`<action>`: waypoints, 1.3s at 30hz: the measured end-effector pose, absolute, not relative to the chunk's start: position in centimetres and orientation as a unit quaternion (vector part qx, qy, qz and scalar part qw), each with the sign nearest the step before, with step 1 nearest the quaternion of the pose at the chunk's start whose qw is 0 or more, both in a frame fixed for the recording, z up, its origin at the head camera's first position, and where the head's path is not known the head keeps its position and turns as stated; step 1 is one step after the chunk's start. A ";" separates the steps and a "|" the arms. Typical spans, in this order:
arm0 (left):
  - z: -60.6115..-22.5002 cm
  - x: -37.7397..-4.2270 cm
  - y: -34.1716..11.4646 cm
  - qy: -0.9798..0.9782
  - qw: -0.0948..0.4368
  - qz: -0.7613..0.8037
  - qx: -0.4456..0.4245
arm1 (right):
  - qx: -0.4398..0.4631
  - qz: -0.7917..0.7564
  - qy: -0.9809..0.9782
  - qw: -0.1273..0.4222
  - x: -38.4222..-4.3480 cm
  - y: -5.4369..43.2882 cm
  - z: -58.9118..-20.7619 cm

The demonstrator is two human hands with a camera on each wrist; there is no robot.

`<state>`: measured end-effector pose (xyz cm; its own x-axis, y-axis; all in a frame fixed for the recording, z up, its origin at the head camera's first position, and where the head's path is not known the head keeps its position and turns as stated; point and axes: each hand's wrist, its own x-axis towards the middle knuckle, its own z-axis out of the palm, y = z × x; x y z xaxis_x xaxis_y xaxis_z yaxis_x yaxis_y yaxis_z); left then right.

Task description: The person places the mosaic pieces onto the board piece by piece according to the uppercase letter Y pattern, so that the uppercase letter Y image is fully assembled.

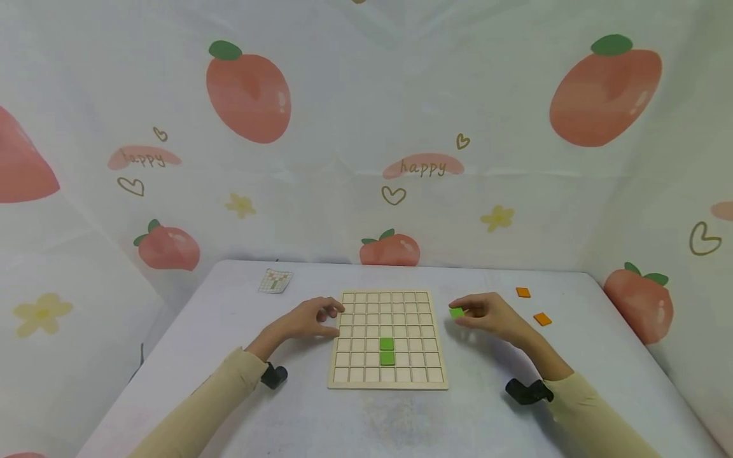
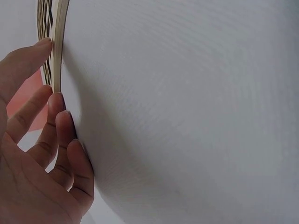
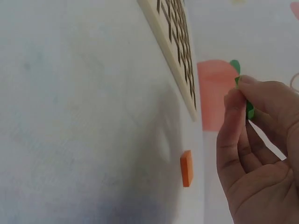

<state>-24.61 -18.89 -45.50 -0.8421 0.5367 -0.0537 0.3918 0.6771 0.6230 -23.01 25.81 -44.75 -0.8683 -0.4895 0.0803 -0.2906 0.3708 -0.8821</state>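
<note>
Right hand [image 1: 489,314] pinches bright-green square tile [image 1: 456,313], raised over white table [image 1: 487,420], just right of pale wooden gridded board [image 1: 389,385]. Left hand [image 1: 309,319], thumb and forefinger apart, touches board's left edge.

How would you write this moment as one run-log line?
left hand: at board edge | right hand: pinches green tile | board: two green tiles in cells | table: two orange tiles, patterned card

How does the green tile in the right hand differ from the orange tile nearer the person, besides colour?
The right hand pinches the green tile above the table; the orange tile lies on it. The green tile is closer to the board than the orange tile. Both are small and flat.
</note>
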 end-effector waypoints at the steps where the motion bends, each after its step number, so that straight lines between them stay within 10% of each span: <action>1: -45.5 -24.6 -18.9 0.909 0.118 0.310 0.254 | -0.239 -0.508 0.821 0.102 -23.0 25.7 -44.6; 39: -45.3 -24.4 -18.9 0.910 0.121 0.308 0.250 | -0.333 -0.501 0.793 0.098 -23.5 16.7 -45.8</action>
